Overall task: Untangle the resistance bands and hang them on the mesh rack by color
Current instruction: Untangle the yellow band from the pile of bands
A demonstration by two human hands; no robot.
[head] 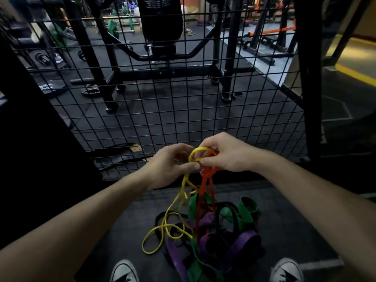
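Before mesh rack (162, 110), knotted bands (205, 171)

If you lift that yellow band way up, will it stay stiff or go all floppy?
Probably floppy: the yellow band droops from both hands in loose curls onto the floor. It looks thin, so likely light. It may not lift free, though: near the right hand and left hand it crosses the knotted red band, which would probably come along.

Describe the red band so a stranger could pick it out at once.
Start at the black mesh rack and drop to the two hands in front of its lower edge. The red band hangs knotted just below the right hand, running straight down into the floor pile. It is the only red one, beside the thinner yellow band.
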